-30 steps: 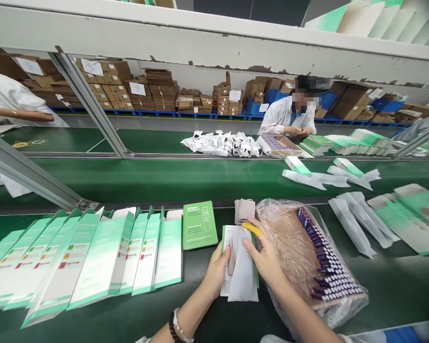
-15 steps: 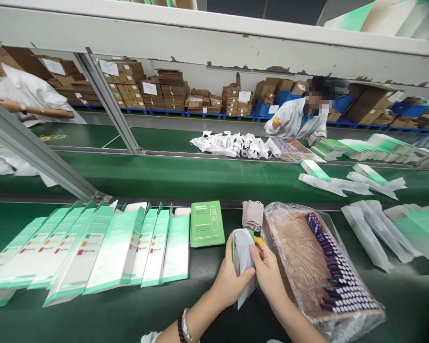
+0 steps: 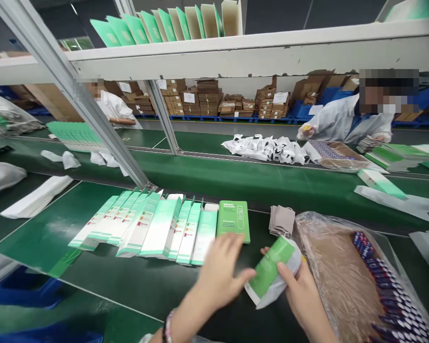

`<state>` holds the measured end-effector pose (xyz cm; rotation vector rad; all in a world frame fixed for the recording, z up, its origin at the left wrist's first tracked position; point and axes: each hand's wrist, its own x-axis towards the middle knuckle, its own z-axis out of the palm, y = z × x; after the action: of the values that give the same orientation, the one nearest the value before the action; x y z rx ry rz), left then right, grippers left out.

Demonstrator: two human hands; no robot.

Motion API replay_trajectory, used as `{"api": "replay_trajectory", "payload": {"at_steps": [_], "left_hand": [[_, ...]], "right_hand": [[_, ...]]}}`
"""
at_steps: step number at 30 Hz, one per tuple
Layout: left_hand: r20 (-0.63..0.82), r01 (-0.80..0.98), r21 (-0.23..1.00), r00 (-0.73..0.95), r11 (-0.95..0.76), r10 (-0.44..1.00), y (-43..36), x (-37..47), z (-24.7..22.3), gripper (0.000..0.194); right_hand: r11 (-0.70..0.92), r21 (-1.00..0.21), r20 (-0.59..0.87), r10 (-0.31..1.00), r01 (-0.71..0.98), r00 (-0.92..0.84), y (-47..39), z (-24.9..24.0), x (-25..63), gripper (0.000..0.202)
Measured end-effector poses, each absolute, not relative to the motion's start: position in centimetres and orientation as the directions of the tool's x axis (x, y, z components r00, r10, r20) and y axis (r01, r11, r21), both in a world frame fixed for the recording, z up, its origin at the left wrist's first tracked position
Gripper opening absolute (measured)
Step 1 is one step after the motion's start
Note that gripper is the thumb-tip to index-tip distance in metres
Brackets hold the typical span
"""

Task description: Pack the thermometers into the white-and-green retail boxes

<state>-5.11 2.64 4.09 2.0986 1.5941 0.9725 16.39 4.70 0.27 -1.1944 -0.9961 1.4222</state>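
My right hand (image 3: pixel 300 281) grips a green booklet (image 3: pixel 273 267) together with a white wrapped packet (image 3: pixel 284 286), the booklet's green face turned up. To the left, my left hand (image 3: pixel 223 267) is off the packet, fingers spread and slightly blurred, with nothing in it. It reaches over the lower edge of a stack of green booklets (image 3: pixel 233 216); whether it touches them I cannot tell. Several green and white cartons (image 3: pixel 160 228) lean in a row left of the stack. Small beige pouches (image 3: pixel 281 220) lie behind the held packet.
A plastic-lined carton (image 3: pixel 325 267) with rows of batteries (image 3: pixel 389 281) stands at the right. Metal posts (image 3: pixel 103 124) and a white shelf (image 3: pixel 214 55) cross the view. Across the belt, a person (image 3: pixel 346 119) in a white coat works beside white packets (image 3: pixel 271 148). Others are at the left.
My left hand has let go of the packet and moved left to the booklet stack. My right hand keeps the packet, now tilted with its green side showing. The view has turned left.
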Motion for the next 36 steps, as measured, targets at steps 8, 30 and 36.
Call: {"api": "replay_trajectory", "payload": {"at_steps": [8,30,36], "left_hand": [[0.096,0.757,0.324,-0.622,0.567,0.777,2.0,-27.4,7.5,0.093],[0.543,0.879,0.229,0.242,-0.419,0.804,-3.0,-6.3,2.8,0.057],[0.571,0.838,0.284,0.242,-0.465,0.784,-2.9,-4.8,1.5,0.054]], "right_hand": [[-0.347,-0.853,-0.334,0.937,-0.390,-0.102,3.6,1.5,17.4,0.071],[-0.165,-0.796,-0.220,0.975,-0.582,0.025,6.9,8.5,18.8,0.058],[-0.057,-0.828,-0.141,0.984,-0.558,0.108,8.0,6.8,18.4,0.060]]}}
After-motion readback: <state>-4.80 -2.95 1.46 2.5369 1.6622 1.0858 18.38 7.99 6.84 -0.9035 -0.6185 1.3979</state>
